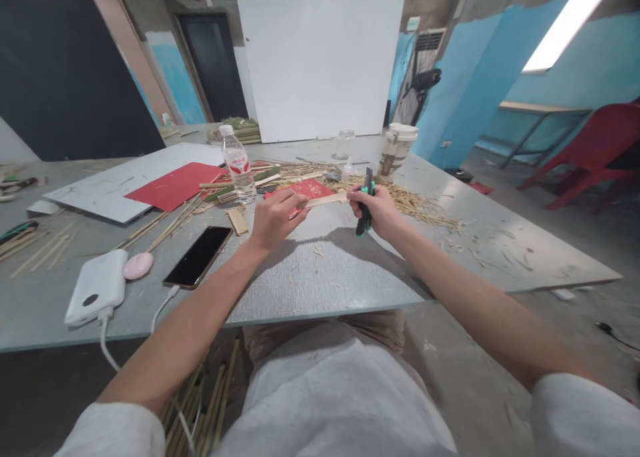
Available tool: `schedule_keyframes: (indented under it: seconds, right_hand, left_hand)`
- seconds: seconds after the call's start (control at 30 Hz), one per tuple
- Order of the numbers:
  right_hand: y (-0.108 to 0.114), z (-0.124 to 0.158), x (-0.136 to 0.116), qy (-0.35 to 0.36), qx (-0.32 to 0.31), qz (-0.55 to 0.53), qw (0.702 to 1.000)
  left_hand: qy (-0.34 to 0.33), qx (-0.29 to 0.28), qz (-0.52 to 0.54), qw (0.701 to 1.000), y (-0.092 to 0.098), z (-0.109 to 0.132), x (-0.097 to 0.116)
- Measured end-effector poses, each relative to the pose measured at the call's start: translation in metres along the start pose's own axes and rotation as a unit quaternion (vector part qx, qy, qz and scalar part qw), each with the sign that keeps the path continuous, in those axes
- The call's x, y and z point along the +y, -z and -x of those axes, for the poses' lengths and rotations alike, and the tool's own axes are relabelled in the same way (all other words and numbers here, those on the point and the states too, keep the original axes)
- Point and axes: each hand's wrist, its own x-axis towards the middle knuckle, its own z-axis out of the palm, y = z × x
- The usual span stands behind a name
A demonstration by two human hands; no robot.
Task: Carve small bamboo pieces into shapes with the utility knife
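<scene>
Between my two hands, just above the table, lies a thin pale strip, apparently bamboo. My left hand is closed on the strip's left end. My right hand grips a black and green utility knife, its top end pointing up; the fingertips are at the strip's right end, and I cannot tell whether they pinch it too. Behind the strip is a red sheet with shavings on it. A short flat piece of bamboo rests left of my left hand.
A water bottle stands behind my left hand, and a paper cup at the back right. A phone, a white power bank and its cable lie at the left. Shavings are heaped at the right. A white board stands behind.
</scene>
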Motion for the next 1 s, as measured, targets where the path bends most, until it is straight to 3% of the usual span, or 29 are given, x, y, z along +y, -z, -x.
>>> schedule_keyframes:
  seconds: [0.2,0.43,1.0]
  right_hand:
    - [0.0031,-0.0042,0.0037,0.002,0.04,-0.025,0.999]
    - [-0.0002,-0.0004,0.0006,0.009,0.032,-0.052,0.998]
    - [-0.0034,0.0006,-0.0029,0.033,0.038,-0.052,0.997]
  left_hand:
    - [0.013,0.017,0.009,1.0,0.0015,-0.0012,-0.0019]
    - [0.054,0.034,0.001,0.998,-0.0005,-0.001,-0.0051]
    - [0.079,0.023,-0.008,0.997,0.0002,-0.0018,-0.004]
